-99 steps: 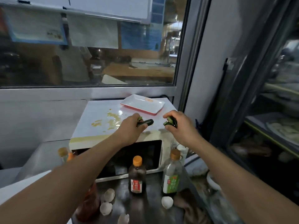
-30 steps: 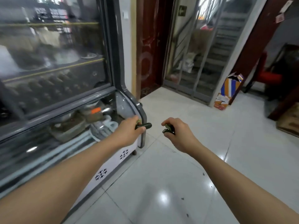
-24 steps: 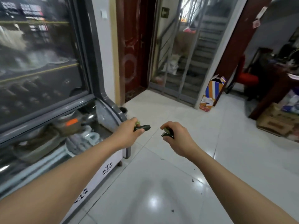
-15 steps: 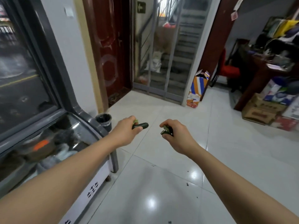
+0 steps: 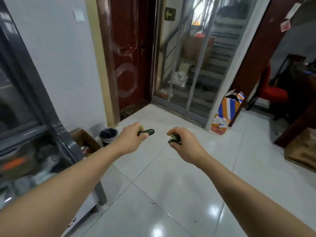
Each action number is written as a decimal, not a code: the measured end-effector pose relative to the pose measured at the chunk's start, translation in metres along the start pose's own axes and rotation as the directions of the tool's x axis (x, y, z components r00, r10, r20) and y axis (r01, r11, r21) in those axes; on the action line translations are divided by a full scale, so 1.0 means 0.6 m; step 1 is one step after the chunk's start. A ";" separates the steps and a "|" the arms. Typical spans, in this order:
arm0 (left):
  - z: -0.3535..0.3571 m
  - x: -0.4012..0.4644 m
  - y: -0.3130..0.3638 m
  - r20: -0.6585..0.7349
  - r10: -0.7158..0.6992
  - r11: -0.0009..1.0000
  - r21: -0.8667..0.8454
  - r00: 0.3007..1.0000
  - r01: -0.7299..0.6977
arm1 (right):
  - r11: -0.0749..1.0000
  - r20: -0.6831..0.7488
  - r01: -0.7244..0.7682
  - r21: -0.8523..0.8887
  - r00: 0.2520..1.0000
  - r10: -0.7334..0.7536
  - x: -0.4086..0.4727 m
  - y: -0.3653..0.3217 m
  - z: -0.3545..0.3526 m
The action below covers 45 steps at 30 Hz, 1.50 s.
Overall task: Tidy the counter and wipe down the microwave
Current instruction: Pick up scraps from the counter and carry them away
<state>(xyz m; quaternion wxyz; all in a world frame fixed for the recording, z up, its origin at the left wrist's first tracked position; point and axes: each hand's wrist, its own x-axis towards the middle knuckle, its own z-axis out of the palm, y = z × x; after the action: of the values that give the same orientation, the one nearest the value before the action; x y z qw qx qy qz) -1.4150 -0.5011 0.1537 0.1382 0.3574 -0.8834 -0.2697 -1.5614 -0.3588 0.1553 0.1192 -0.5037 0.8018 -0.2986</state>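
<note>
Gone from view are the microwave and the cluttered surface; my view has swung past the glass-fronted cabinet [image 5: 30,106] to a tiled floor [image 5: 171,194], with a small black bin [image 5: 108,135] standing by the dark red door [image 5: 130,65]. My left hand [image 5: 132,140] holds a dark green scrap [image 5: 148,132], its fingers [image 5: 143,135] curled round it so one end pokes out. My right hand [image 5: 183,142] grips another green scrap [image 5: 174,139], clamped between thumb and curled fingers. Both scraps ride in the air above the floor — the bin sits ahead and to the left, well apart from either hand.

I judge this as carrying rubbish to the bin. The risk is a slippery piece sliding out of a loose pinch and landing on the glossy tiles, or a toss from this far off missing the narrow opening. An open cardboard box [image 5: 85,141] stands just beside the bin — a careless drop could land there instead.
</note>
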 end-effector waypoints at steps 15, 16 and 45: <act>0.068 0.301 0.012 -0.071 -0.170 0.985 -0.053 0.983 0.166 | 0.991 0.125 0.136 0.001 0.983 -0.135 0.338 0.162 -0.051; 0.066 0.328 0.005 -0.094 -0.174 0.984 -0.054 0.980 0.170 | 0.989 0.130 0.145 -0.009 0.981 -0.143 0.366 0.164 -0.051; -0.014 0.987 -0.144 -0.364 -0.562 0.821 -0.140 0.743 0.553 | 0.847 0.378 0.515 0.131 0.764 -0.523 1.235 0.203 -0.001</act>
<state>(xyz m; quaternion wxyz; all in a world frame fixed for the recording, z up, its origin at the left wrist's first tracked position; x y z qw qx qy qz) -1.7815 -0.9738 0.1413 0.2280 0.6495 -0.6873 -0.2321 -1.9954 -0.9716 0.1637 0.1980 -0.7544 0.5866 -0.2181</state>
